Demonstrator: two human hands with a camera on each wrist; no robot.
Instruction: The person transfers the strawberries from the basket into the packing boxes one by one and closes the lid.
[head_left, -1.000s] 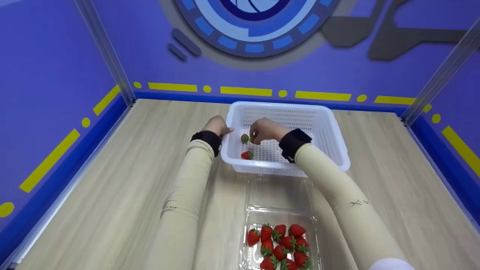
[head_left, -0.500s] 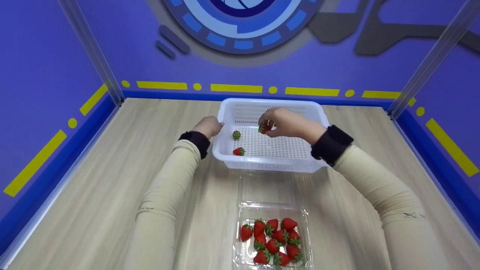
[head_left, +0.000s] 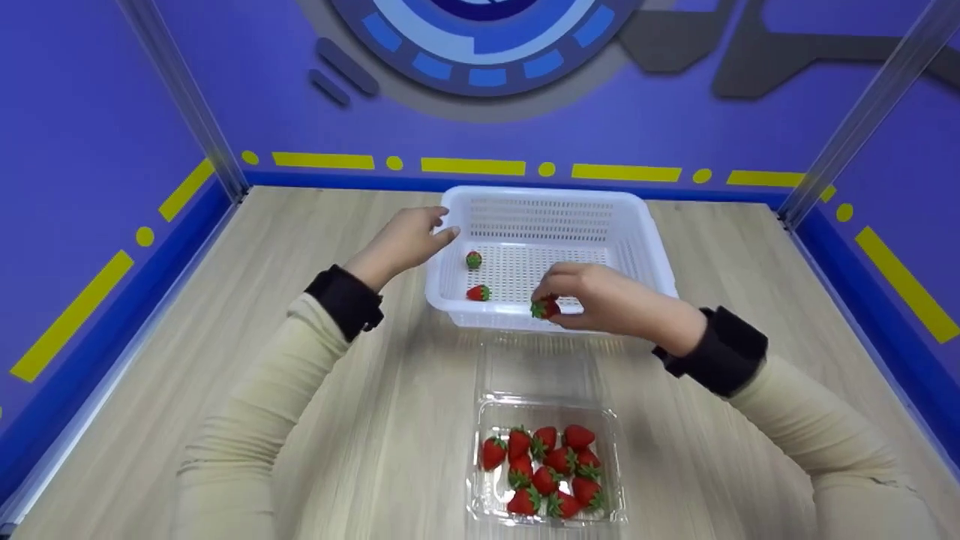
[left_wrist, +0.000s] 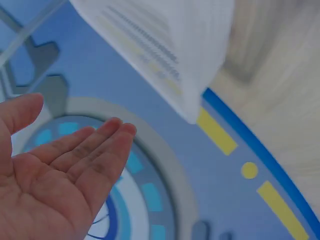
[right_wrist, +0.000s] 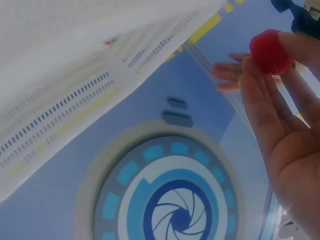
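Observation:
My right hand (head_left: 611, 300) pinches a red strawberry (head_left: 550, 307) with green leaves between thumb and fingers. It is above the front rim of a white perforated plastic basket (head_left: 661, 247). In the right wrist view the strawberry (right_wrist: 270, 52) shows at the fingertips. Beside the basket's left rim is my left hand (head_left: 405, 240), its fingers extended and holding nothing. The left wrist view shows that palm (left_wrist: 55, 195) apart from the basket (left_wrist: 200, 55). Inside the basket, two strawberries lie at the left: one (head_left: 473, 259) farther back, one (head_left: 478, 292) near the front.
In front of the basket sits a clear plastic clamshell box (head_left: 611, 465) holding several strawberries (head_left: 561, 460), its lid (head_left: 538, 367) folded back toward the basket. Both are on a wooden table (head_left: 360, 450). Blue printed panels (head_left: 285, 120) enclose the back and sides.
My right hand has lifted the strawberry from the basket's left part and brought it right and toward me. My left hand has let go of the basket rim and opened its fingers.

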